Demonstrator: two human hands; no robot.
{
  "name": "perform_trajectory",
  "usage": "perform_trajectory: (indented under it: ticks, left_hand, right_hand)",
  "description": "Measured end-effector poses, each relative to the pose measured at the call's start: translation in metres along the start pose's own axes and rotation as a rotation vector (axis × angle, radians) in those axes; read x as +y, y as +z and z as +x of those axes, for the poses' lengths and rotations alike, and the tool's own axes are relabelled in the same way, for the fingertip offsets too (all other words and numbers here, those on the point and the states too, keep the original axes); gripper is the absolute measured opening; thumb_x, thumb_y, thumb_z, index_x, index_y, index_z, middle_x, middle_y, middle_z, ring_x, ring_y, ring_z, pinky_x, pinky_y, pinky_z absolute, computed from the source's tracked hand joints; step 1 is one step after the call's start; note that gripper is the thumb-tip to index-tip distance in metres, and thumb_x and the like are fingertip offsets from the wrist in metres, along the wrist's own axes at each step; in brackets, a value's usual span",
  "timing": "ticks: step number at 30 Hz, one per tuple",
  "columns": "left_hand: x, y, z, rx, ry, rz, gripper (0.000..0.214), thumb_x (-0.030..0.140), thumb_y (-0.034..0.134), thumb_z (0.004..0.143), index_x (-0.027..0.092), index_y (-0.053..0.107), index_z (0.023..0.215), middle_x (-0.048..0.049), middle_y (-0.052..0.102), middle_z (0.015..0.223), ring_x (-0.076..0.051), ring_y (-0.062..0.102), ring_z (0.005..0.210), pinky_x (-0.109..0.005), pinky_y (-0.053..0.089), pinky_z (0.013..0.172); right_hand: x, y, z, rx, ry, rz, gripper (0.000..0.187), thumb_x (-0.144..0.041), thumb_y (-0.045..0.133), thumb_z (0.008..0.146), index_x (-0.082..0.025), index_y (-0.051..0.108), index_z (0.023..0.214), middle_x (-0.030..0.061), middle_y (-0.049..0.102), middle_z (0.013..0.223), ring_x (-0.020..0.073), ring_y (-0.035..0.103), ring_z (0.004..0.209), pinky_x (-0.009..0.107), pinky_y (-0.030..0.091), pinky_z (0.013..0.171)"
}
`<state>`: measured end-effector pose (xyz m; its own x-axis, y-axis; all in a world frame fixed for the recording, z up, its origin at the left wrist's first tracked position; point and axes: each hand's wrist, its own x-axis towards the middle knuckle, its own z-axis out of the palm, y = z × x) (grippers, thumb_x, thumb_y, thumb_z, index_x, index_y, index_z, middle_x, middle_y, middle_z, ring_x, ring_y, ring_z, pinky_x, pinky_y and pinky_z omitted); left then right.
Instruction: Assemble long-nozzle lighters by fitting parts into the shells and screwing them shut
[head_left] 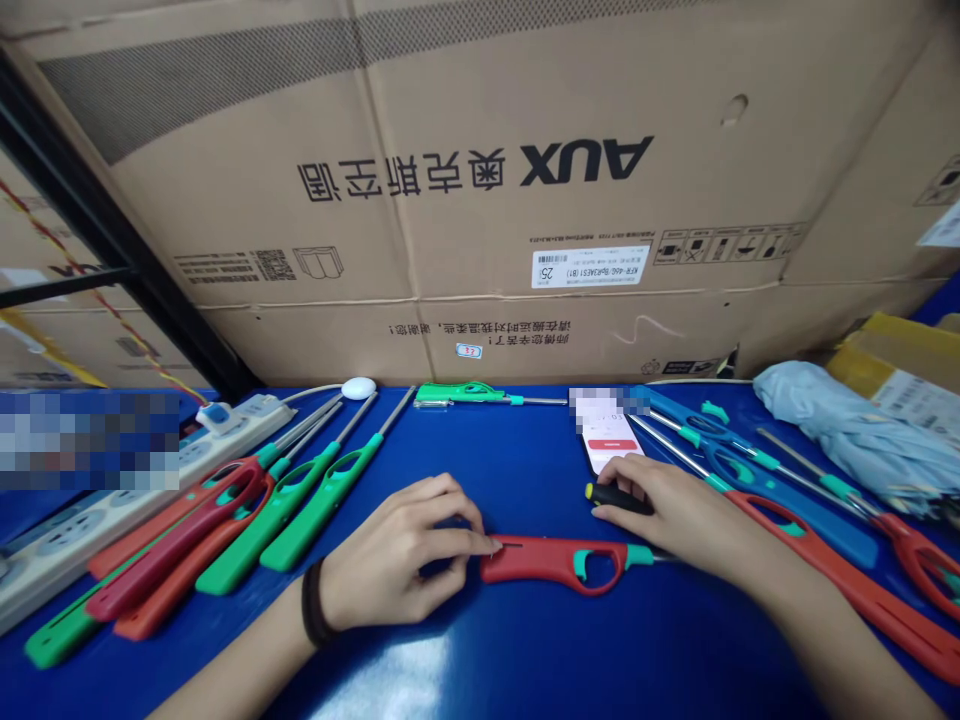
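A red long-necked gas lighter (540, 562) with a teal trigger and collar lies flat on the blue table, its metal neck pointing right. My left hand (409, 550), wearing a dark band at the wrist, has its fingers curled at the lighter's butt end, the index fingertip on the handle. My right hand (660, 500) is closed around a black screwdriver handle (619, 498) with a yellow end, just above the lighter's collar; the tool's shaft is hidden by the hand. Beyond that hand, a phone (607, 440) lies with its screen lit.
Red and green lighters (322, 500) lie in a row at left beside a white power strip (150, 480). A green lighter (461, 392) lies at the back. Blue lighters (795, 480) and red ones lie at right, near a pale blue folded umbrella (825, 430). A cardboard sheet (450, 250) stands behind.
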<state>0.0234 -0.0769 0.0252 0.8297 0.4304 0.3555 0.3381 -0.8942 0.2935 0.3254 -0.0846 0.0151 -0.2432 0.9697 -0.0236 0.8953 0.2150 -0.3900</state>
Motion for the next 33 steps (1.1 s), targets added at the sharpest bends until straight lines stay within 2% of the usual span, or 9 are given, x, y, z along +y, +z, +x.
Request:
perform_trajectory:
  ticks: [14, 19, 22, 24, 27, 29, 30, 31, 33]
  left_hand:
    - [-0.001, -0.001, 0.000, 0.015, 0.019, 0.015, 0.035, 0.006, 0.048, 0.082, 0.023, 0.067, 0.106, -0.0054, 0.065, 0.096, -0.018, 0.057, 0.086, -0.034, 0.047, 0.081]
    - [-0.002, -0.001, -0.002, -0.018, 0.010, 0.037, 0.034, 0.007, 0.049, 0.081, 0.024, 0.068, 0.103, -0.0048, 0.065, 0.097, -0.019, 0.056, 0.087, -0.035, 0.047, 0.081]
    - [-0.001, -0.001, -0.004, -0.018, -0.005, 0.036, 0.032, 0.008, 0.049, 0.082, 0.025, 0.069, 0.100, -0.0039, 0.066, 0.096, -0.019, 0.056, 0.086, -0.036, 0.045, 0.082]
    - [0.000, 0.001, -0.004, 0.008, -0.040, 0.026, 0.031, 0.011, 0.050, 0.083, 0.025, 0.069, 0.103, -0.0037, 0.066, 0.095, -0.018, 0.057, 0.085, -0.035, 0.045, 0.082]
    - [0.002, 0.006, 0.000, 0.002, -0.141, 0.020, 0.032, 0.030, 0.063, 0.081, 0.023, 0.065, 0.112, -0.0053, 0.066, 0.097, -0.021, 0.057, 0.087, -0.036, 0.046, 0.082]
    - [0.003, 0.011, 0.002, -0.032, -0.202, 0.014, 0.042, 0.041, 0.070, 0.075, 0.021, 0.065, 0.112, -0.0059, 0.067, 0.095, -0.022, 0.057, 0.086, -0.036, 0.046, 0.082]
    - [0.003, 0.014, 0.003, -0.046, -0.217, 0.004, 0.042, 0.042, 0.070, 0.075, 0.021, 0.065, 0.111, -0.0055, 0.067, 0.091, -0.022, 0.057, 0.085, -0.036, 0.046, 0.082]
    - [0.003, 0.017, 0.004, -0.057, -0.220, -0.013, 0.040, 0.042, 0.070, 0.076, 0.021, 0.066, 0.110, -0.0051, 0.067, 0.089, -0.021, 0.057, 0.084, -0.035, 0.047, 0.081]
    - [0.003, 0.020, 0.004, -0.075, -0.195, -0.057, 0.038, 0.039, 0.068, 0.079, 0.020, 0.065, 0.112, -0.0046, 0.066, 0.087, -0.020, 0.058, 0.083, -0.033, 0.047, 0.081]
  right_hand:
    - [-0.001, -0.002, 0.000, -0.003, -0.033, 0.040, 0.019, -0.039, 0.057, 0.085, -0.023, 0.062, 0.092, 0.0053, 0.068, 0.092, 0.0234, 0.064, 0.081, 0.032, 0.047, 0.067]
    - [-0.002, -0.004, 0.000, 0.034, -0.075, 0.017, 0.021, -0.040, 0.054, 0.088, -0.023, 0.062, 0.097, 0.0064, 0.068, 0.101, 0.0255, 0.064, 0.091, 0.037, 0.049, 0.075]
    - [-0.005, -0.008, -0.001, 0.162, -0.133, 0.013, 0.021, -0.040, 0.052, 0.089, -0.024, 0.061, 0.100, 0.0062, 0.066, 0.105, 0.0249, 0.064, 0.092, 0.038, 0.050, 0.076]
    - [-0.008, -0.012, -0.002, 0.314, -0.201, 0.044, 0.021, -0.040, 0.053, 0.090, -0.026, 0.060, 0.103, 0.0050, 0.065, 0.104, 0.0236, 0.063, 0.091, 0.037, 0.051, 0.075]
    - [-0.015, -0.017, -0.004, 0.668, -0.279, 0.163, 0.020, -0.037, 0.058, 0.087, -0.027, 0.059, 0.104, 0.0045, 0.065, 0.100, 0.0221, 0.064, 0.089, 0.036, 0.052, 0.077]
    - [-0.024, -0.017, -0.005, 0.895, -0.259, 0.364, 0.022, -0.037, 0.061, 0.085, -0.026, 0.057, 0.104, 0.0052, 0.066, 0.097, 0.0214, 0.066, 0.084, 0.036, 0.054, 0.074]
    - [-0.030, -0.016, -0.006, 0.951, -0.247, 0.506, 0.022, -0.037, 0.061, 0.085, -0.026, 0.055, 0.103, 0.0053, 0.066, 0.095, 0.0209, 0.067, 0.081, 0.035, 0.056, 0.070]
    - [-0.037, -0.015, -0.007, 0.951, -0.243, 0.660, 0.021, -0.037, 0.059, 0.087, -0.026, 0.053, 0.103, 0.0051, 0.068, 0.094, 0.0205, 0.068, 0.077, 0.034, 0.057, 0.067]
    - [-0.055, -0.011, -0.010, 0.793, -0.301, 0.914, 0.015, -0.037, 0.050, 0.093, -0.028, 0.047, 0.104, 0.0034, 0.070, 0.089, 0.0188, 0.069, 0.067, 0.034, 0.059, 0.061]
